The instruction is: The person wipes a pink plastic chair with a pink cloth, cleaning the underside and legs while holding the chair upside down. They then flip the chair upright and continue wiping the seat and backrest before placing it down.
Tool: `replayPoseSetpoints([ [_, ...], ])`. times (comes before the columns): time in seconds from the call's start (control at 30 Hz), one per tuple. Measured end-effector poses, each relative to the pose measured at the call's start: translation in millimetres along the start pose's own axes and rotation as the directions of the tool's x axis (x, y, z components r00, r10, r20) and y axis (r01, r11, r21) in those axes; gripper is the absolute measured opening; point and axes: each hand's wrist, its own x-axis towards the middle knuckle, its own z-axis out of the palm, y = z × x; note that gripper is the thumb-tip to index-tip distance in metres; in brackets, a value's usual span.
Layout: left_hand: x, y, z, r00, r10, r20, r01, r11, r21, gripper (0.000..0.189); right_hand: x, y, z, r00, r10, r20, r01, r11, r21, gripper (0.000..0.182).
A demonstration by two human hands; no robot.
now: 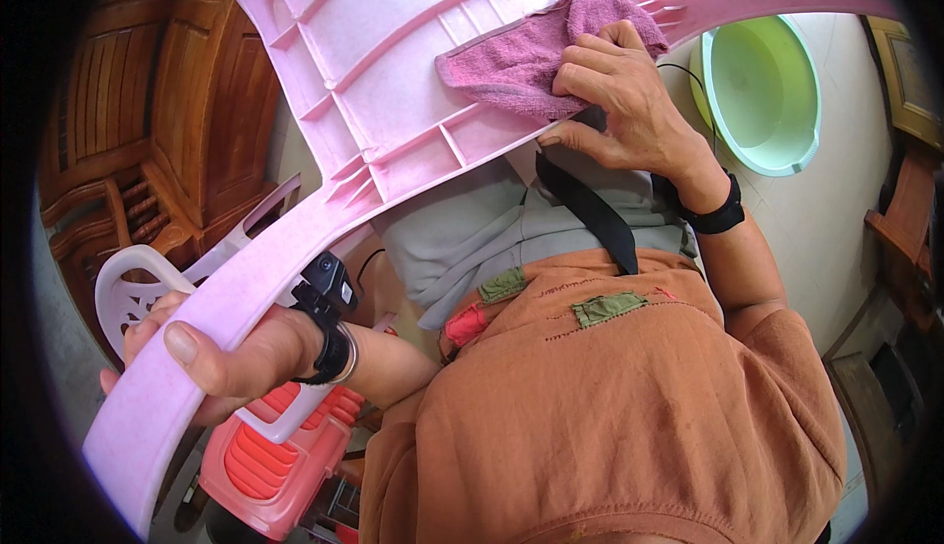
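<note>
A pink plastic chair or stool [391, 72] is tipped in front of me, its ribbed underside facing up. My left hand [251, 359] grips one of its long curved legs, thumb on top and fingers wrapped behind. Bunched under the fingers of my right hand [627, 101] is a purple terry cloth [509, 75]. That cloth lies against the ribs near the seat's close edge, and my right thumb is at the rim. The left wrist carries a strapped small black camera [332, 278]; a black band [723, 208] circles the right wrist.
On the tiled floor at the right stands a green plastic basin [804, 160] with liquid in it. Carved wooden furniture [177, 94] rises at the left, beside a pale plastic chair [122, 278]. Red plastic furniture [276, 463] is below my left arm. More wooden furniture [903, 204] lines the right edge.
</note>
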Motion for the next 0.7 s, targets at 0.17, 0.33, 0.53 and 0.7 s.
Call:
replayPoseSetpoints([
  [0.17,-0.7,1.5,0.4,1.000,-0.013,-0.009,0.013,1.000,-0.012,0.079,0.7,-0.8,-0.3,1.000,0.000,0.009,0.000,1.000,-0.001,0.040],
  [0.33,-2.1,-3.5,-2.7,0.999,-0.029,-0.035,0.028,0.999,-0.034,0.071,-0.1,-0.6,1.0,1.000,0.005,0.011,-0.005,1.000,0.007,0.041],
  [0.53,-3.9,-3.3,-4.3,0.997,-0.048,-0.053,0.048,0.999,0.004,0.069,0.3,-2.1,0.2,1.000,0.011,0.026,-0.011,1.000,-0.001,0.042],
  [0.7,-2.9,-3.7,-4.2,0.998,-0.040,-0.054,0.040,0.999,0.007,0.071,0.7,-2.0,0.5,1.000,0.003,0.010,-0.003,1.000,0.010,0.042],
])
